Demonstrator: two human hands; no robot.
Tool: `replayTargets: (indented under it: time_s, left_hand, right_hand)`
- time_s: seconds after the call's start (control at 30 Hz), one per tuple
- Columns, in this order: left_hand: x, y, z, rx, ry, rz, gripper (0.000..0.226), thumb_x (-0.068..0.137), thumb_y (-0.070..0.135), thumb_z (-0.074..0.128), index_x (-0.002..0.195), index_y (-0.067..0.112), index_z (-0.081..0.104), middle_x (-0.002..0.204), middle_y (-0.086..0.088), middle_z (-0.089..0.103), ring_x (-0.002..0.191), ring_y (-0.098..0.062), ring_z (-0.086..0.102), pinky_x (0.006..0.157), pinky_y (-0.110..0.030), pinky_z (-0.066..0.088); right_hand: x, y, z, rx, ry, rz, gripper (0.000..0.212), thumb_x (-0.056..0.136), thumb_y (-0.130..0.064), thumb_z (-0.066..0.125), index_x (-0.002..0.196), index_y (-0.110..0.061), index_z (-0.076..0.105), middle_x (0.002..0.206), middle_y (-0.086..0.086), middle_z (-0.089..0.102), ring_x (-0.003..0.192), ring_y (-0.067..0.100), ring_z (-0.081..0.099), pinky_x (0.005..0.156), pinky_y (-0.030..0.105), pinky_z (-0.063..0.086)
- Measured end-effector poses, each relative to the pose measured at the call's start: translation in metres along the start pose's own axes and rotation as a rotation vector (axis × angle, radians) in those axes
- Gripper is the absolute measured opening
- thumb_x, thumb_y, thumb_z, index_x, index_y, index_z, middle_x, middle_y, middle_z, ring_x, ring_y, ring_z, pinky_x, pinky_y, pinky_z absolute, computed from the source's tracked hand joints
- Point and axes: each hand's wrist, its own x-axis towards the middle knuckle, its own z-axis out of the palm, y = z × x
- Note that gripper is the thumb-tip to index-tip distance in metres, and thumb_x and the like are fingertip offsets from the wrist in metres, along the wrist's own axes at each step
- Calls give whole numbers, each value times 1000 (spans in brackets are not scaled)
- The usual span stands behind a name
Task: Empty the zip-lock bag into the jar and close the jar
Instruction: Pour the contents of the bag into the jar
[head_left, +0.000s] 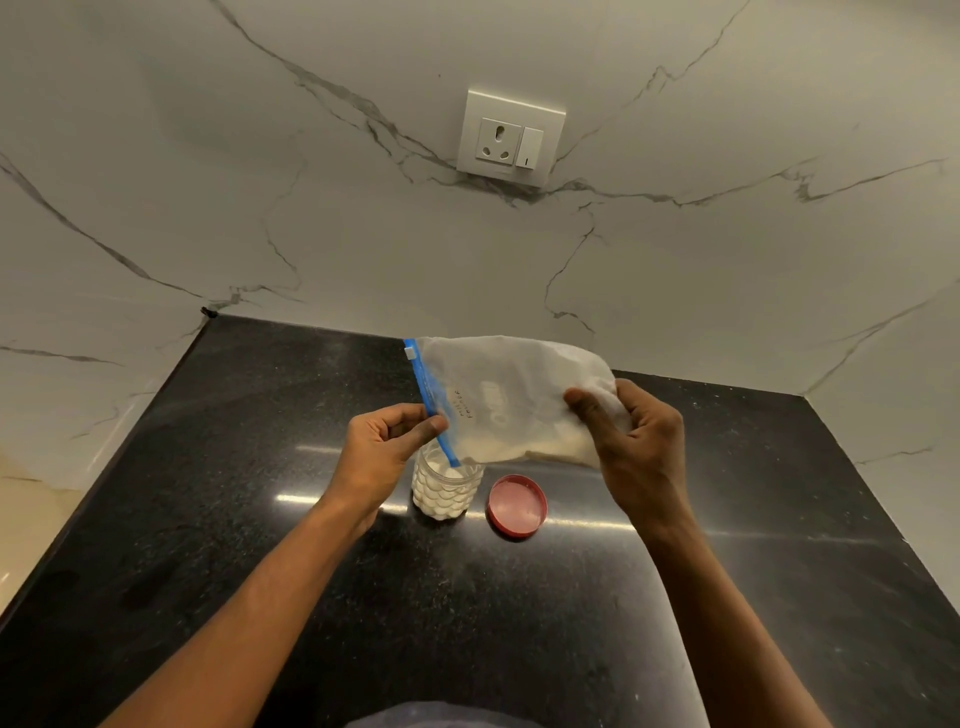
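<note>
A clear zip-lock bag with a blue zip strip and white powder inside hangs tilted over the jar, its lower zip corner dipping into the jar's mouth. My left hand pinches the blue zip edge. My right hand grips the bag's bottom end, held higher. The clear plastic jar stands upright on the black countertop, partly filled with white powder and with no lid on it. Its red lid lies flat, inside up, just right of the jar.
The black speckled countertop runs into a corner of white marble walls. A white wall socket with a switch sits above the counter. The counter's left edge drops off at the lower left.
</note>
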Motion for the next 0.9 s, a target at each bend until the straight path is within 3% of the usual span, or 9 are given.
replayTargets:
  time_s: [0.1, 0.27, 0.43, 0.9]
  left_hand:
    - [0, 0, 1, -7, -9, -4, 19, 86, 16, 79, 104, 16, 81, 106, 3, 84, 102, -10, 79, 78, -15, 61]
    - [0, 1, 2, 0, 1, -9, 17, 88, 12, 77, 104, 16, 80, 105, 5, 84, 102, -8, 79, 77, -15, 61]
    - [-2, -1, 0, -8, 17, -16, 16, 91, 7, 77, 106, 11, 80, 104, 3, 84, 101, -9, 80, 77, -15, 61]
    - [0, -2, 1, 3, 19, -11, 15, 90, 11, 78, 103, 18, 82, 105, 3, 84, 102, -10, 80, 76, -15, 61]
  right_hand:
    - [3, -1, -3, 22, 32, 21, 8, 95, -29, 74, 89, -29, 69, 84, -18, 74, 70, 6, 70, 55, 14, 53]
    - [4, 2, -4, 19, 25, 30, 4, 95, -30, 74, 92, -29, 72, 88, -11, 75, 74, 12, 72, 58, 21, 58]
    - [2, 5, -2, -14, 18, 27, 14, 95, -27, 74, 92, -13, 74, 81, -6, 73, 69, 8, 70, 57, 16, 54]
    - [2, 4, -4, 8, 33, 33, 13, 95, -22, 75, 91, -9, 73, 82, -3, 72, 68, 2, 68, 55, 11, 50]
